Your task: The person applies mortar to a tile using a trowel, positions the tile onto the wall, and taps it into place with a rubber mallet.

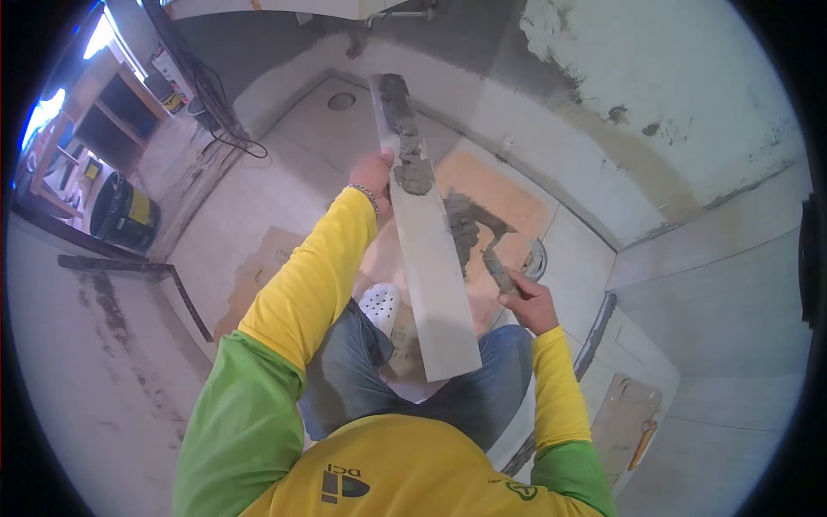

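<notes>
My left hand (372,177) is closed on the left edge of a long, pale tile strip (438,293). The strip slants from the floor area ahead back over my knees. Wet grey mortar (407,142) covers its far half, while the near half is bare. In my right hand (531,303), fingers wrap the mortar-smeared handle of a trowel (497,267). Its neck points away from me, beside a heap of mortar (463,228) on an orange-brown board (500,185). The trowel's blade is hard to tell apart from the mortar.
A round metal object (535,258) lies beyond my right hand. Ahead is a floor drain (341,101). A black bucket (125,214) and a dark cable (245,148) are at left. Walls (551,164) close in ahead and to the right; my white shoe (380,308) is under the strip.
</notes>
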Tool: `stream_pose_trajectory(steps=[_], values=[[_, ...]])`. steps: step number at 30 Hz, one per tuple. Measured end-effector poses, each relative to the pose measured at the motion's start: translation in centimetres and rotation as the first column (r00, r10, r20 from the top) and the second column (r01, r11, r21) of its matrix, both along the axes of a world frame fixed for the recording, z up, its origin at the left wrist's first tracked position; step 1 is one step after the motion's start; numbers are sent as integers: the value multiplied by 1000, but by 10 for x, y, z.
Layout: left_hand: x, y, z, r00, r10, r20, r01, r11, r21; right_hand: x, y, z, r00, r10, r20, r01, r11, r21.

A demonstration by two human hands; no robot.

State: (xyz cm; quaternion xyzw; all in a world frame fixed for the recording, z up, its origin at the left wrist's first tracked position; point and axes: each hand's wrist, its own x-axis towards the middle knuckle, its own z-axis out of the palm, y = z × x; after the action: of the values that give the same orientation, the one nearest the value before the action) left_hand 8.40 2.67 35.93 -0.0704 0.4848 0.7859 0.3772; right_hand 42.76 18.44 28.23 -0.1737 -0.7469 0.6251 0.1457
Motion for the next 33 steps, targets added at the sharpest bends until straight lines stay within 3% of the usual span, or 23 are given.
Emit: stream_pose_trajectory(steps=[2, 4, 7, 11, 13, 17, 19, 20, 21, 22, 23, 24, 26, 27, 29, 33], values=[[5, 5, 4, 999, -15, 47, 12, 998, 65, -9, -15, 7, 1000, 7, -16, -6, 997, 78], [6, 8, -1, 997, -68, 34, 69, 997, -27, -16, -29, 3, 998, -53, 17, 48, 973, 227], [0, 14, -21, 995, -102, 2, 101, 992, -69, -23, -44, -20, 988, -96, -117, 126, 950, 285], [-6, 20, -44, 991, -134, 13, 135, 985, -106, -18, -48, -27, 986, -148, -81, 168, 903, 396], [-11, 20, -55, 965, -212, -153, 190, 971, -148, -8, -41, -22, 983, -170, -75, 185, 853, 488], [13, 8, 4, 998, -64, 12, 64, 998, 6, 28, 13, -43, 975, -198, -98, 219, 801, 557], [2, 8, 5, 996, -36, 84, 32, 999, 40, 40, 27, -42, 919, -306, 250, 112, 808, 578], [-43, 15, -46, 955, -89, -284, 66, 994, -88, 38, 29, -47, 910, -312, 273, 110, 816, 567], [-78, 22, -101, 777, -179, -603, 61, 976, -210, 31, 36, -53, 911, -292, 293, 66, 802, 593], [-57, 12, -69, 732, -238, -638, -42, 919, -392, 24, 45, -57, 910, -272, 313, 22, 785, 619], [-37, 1, -24, 686, -309, -658, -156, 821, -549, 11, 47, -45, 825, -263, 500, -128, 775, 619], [-33, 1, -20, 693, -324, -645, -139, 817, -559, -7, 45, -32, 704, -257, 662, -273, 763, 586], [-39, 0, -17, 714, -290, -638, -257, 738, -624, -32, 58, -59, 535, -231, 813, -437, 748, 500], [-38, -2, -18, 717, -298, -631, -248, 736, -630, -42, 57, -61, 527, -230, 818, -436, 753, 493], [-43, -6, -23, 755, -212, -620, -270, 761, -590, -60, 55, -65, 347, -250, 904, -543, 732, 411], [-61, -10, -43, 773, -106, -626, -253, 853, -457, -75, 54, -107, 309, -190, 932, -596, 725, 346]])
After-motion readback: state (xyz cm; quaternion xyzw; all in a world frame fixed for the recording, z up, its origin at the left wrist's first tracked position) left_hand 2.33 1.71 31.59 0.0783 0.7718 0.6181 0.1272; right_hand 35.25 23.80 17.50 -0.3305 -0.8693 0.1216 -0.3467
